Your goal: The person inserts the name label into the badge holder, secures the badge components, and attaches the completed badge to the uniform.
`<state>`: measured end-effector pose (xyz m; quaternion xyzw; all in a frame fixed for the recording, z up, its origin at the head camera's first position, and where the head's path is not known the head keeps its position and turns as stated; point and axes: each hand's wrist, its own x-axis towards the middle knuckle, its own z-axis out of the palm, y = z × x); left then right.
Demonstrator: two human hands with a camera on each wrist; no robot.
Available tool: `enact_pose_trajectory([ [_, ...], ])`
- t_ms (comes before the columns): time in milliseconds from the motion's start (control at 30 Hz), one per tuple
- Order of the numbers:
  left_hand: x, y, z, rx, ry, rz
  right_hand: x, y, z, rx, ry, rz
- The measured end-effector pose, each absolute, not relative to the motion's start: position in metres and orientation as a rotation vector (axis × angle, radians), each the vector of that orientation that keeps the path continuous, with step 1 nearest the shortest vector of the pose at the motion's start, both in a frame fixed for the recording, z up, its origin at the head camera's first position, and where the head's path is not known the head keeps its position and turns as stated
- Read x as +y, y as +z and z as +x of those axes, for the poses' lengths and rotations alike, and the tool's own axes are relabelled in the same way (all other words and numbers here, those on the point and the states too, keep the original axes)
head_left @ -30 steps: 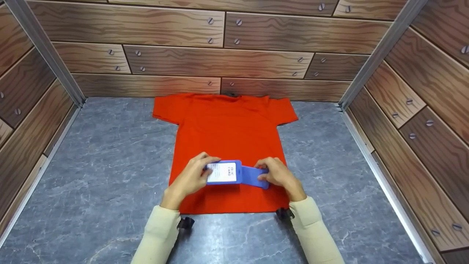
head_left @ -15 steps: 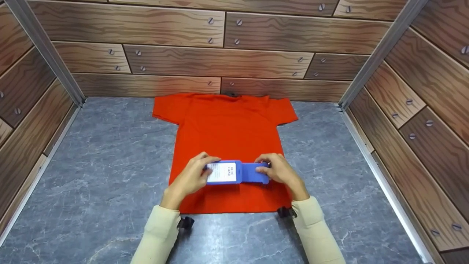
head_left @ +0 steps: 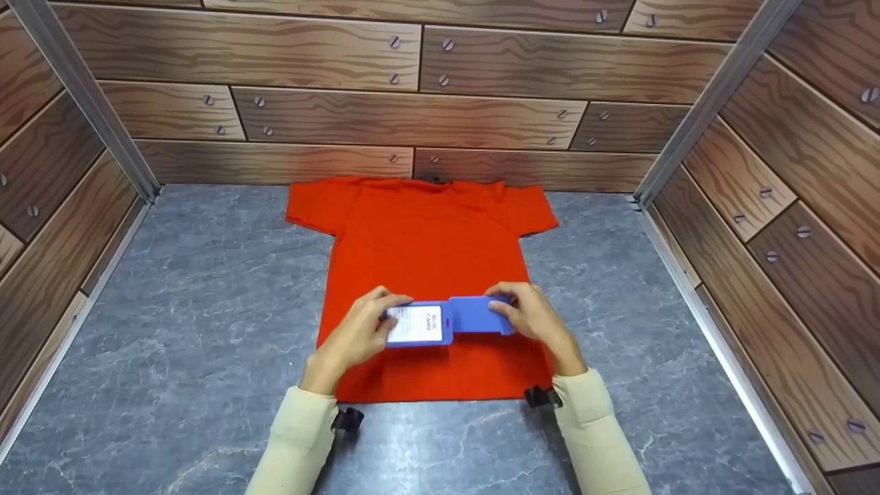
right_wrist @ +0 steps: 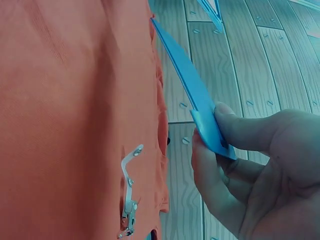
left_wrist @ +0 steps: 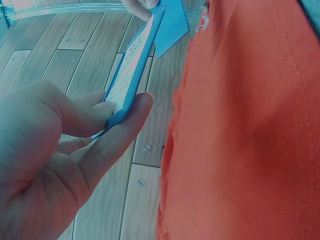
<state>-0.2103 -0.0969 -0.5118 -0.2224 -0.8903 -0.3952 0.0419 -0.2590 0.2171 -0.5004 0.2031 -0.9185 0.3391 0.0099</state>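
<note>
My left hand [head_left: 357, 326] pinches one end of a blue badge holder [head_left: 447, 333] between thumb and fingers. A white printed card [head_left: 418, 323] sits in its face. My right hand [head_left: 533, 313] pinches the outer end of a flat blue cover piece [head_left: 474, 315], whose inner end overlaps the badge holder's edge in the head view. In the right wrist view a gap shows between the cover piece [right_wrist: 187, 75] and the badge holder [right_wrist: 212, 12]. Both parts are held above a red T-shirt [head_left: 426, 240] spread out flat.
A metal badge clip [right_wrist: 129, 195] shows against the shirt in the right wrist view; the hands hide it from the head camera. The grey marbled tabletop [head_left: 206, 289] is bounded by wood-patterned walls [head_left: 330, 55] at the back and both sides.
My right hand has moved slightly up and to the right, bringing the cover piece from tilted down, through level, to a little above the badge holder. My left hand stays put.
</note>
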Motion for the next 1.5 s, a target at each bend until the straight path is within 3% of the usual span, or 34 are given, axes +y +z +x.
enact_pose_trajectory([
  [700, -0.097, -0.511, -0.208, -2.733, -1.207, -0.642, 0.226, -0.483, -0.253, -2.789, 1.107, 0.594],
  [1500, -0.098, -0.509, -0.209, -2.728, -1.217, -0.653, 0.204, -0.492, -0.247, -2.782, 1.098, 0.806],
])
